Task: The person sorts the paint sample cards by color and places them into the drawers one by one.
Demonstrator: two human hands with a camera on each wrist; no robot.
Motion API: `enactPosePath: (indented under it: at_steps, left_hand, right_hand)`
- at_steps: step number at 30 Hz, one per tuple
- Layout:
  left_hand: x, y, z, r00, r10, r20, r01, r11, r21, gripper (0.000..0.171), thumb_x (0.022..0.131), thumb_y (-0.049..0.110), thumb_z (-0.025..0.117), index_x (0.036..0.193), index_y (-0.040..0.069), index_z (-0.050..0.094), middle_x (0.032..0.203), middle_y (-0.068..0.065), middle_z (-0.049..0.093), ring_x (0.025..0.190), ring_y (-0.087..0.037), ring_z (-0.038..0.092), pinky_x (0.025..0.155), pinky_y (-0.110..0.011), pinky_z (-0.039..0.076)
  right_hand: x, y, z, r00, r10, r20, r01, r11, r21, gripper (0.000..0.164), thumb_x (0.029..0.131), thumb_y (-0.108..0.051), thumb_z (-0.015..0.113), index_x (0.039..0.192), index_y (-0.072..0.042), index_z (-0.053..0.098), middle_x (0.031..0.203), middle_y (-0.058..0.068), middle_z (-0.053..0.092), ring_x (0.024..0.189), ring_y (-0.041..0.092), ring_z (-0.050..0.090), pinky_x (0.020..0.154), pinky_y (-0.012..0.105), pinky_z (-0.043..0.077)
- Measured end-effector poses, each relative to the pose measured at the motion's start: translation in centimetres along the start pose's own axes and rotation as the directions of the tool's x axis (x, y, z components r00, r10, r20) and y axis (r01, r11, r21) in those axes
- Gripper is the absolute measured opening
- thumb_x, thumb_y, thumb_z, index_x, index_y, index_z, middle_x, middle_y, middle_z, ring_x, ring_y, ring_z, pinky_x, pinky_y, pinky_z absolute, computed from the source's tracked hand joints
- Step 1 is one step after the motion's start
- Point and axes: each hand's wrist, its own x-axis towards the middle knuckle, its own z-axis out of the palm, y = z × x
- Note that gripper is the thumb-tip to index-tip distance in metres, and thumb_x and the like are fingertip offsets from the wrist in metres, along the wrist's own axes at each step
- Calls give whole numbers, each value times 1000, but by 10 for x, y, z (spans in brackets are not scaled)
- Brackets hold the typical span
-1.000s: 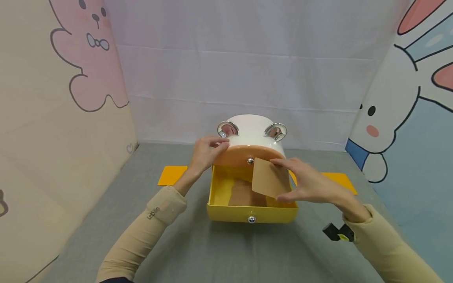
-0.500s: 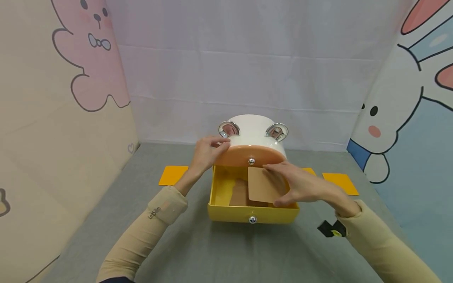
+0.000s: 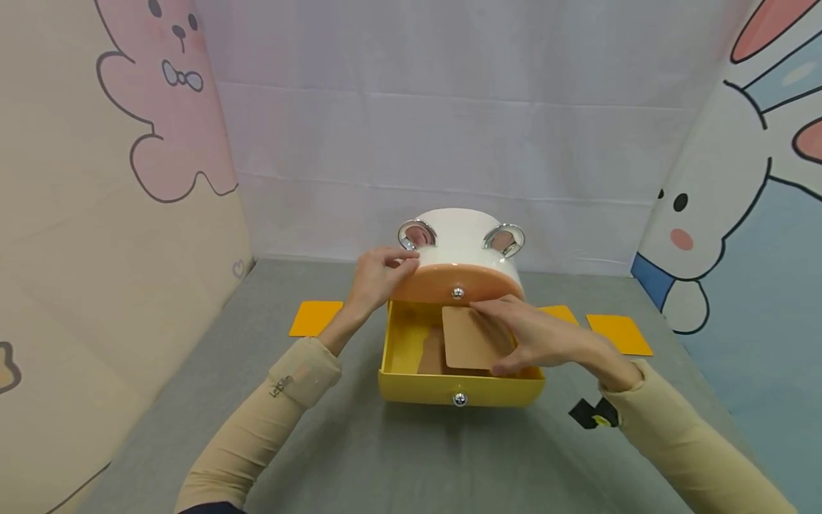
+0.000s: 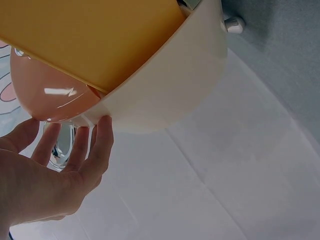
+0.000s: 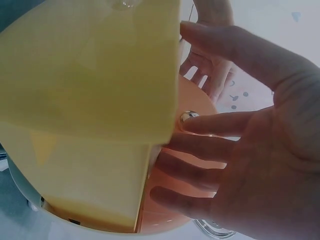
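Observation:
A small white storage box point(image 3: 459, 235) with silver ear-like trims stands on the table. Its orange upper drawer point(image 3: 424, 284) is closed; the yellow lower drawer point(image 3: 411, 389) is pulled out. Over that drawer, my right hand point(image 3: 542, 332) holds a tan square card point(image 3: 472, 339) by its edges between thumb and fingers. Beneath it, a brown flat piece point(image 3: 432, 355) lies on the drawer floor. My left hand point(image 3: 375, 282) rests on the box's upper left edge. In the left wrist view, its fingertips touch the white shell point(image 4: 165, 85) beside the orange front point(image 4: 50, 90).
Orange square cards lie on the grey table point(image 3: 308, 442): one on the left point(image 3: 315, 318), another at the right point(image 3: 619, 334), and one partly behind the right hand point(image 3: 561, 313). A white cloth backdrop point(image 3: 449, 143) hangs behind the box.
My right hand has moved left and slightly down with the tan card, which now sits lower in the drawer opening. The left hand stays in place on the box.

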Motion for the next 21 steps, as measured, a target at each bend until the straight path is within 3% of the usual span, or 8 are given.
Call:
enactPosePath:
  at_steps: [5,9,13,15,17,19,21]
  left_hand:
    - [0,0,0,1000,6,-3,-6,1000,-5,27,91,28,64,108,11,75,108,-12,69,96,-27,66,81,-41,54]
    - [0,0,0,1000,8,-5,-8,1000,-10,26,91,28,64,108,11,75,108,-12,70,96,-27,66,81,-41,54]
    - [-1,0,-1,1000,9,-6,-9,1000,-8,26,91,28,63,108,11,75,107,-12,69,96,-28,66,81,-41,54]
    - [-1,-1,0,1000,9,-5,-9,1000,-8,27,91,28,63,108,11,75,107,-12,69,96,-28,65,81,-41,54]
    - [-1,-1,0,1000,10,-4,-10,1000,-11,27,92,28,63,109,11,75,108,-12,69,96,-28,65,80,-41,54]
    - [-1,-1,0,1000,12,-5,-12,1000,-15,27,92,28,63,108,11,75,108,-12,70,96,-27,66,80,-41,55]
    - [-1,-2,0,1000,12,-8,-12,1000,-18,27,92,28,63,108,11,75,109,-11,70,96,-27,66,81,-41,55]
  right_hand:
    - [-2,-4,2,1000,-9,-22,9,1000,21,85,75,-24,82,146,-3,39,149,12,42,131,30,37,107,53,40]
    - [-6,-12,6,993,-38,-114,43,998,41,71,79,-26,79,141,-8,48,142,8,51,126,25,45,104,50,44]
    - [-10,-23,19,943,-158,-294,200,973,117,43,83,-18,76,123,-11,63,118,2,67,102,14,60,87,35,54]
    - [-12,-31,29,923,-188,-334,271,937,220,31,85,-11,72,116,-12,66,107,2,70,90,9,62,77,28,55]
    - [-16,-39,41,934,-185,-304,296,879,374,25,89,-8,67,114,-10,66,102,5,72,85,8,64,73,26,56]
    - [-20,-47,56,968,-155,-196,241,789,566,21,94,-9,60,114,-8,66,101,11,72,82,11,65,72,27,57]
    - [-22,-52,73,988,-143,-59,141,679,720,23,99,-14,53,116,-4,65,102,19,70,82,12,66,74,30,58]
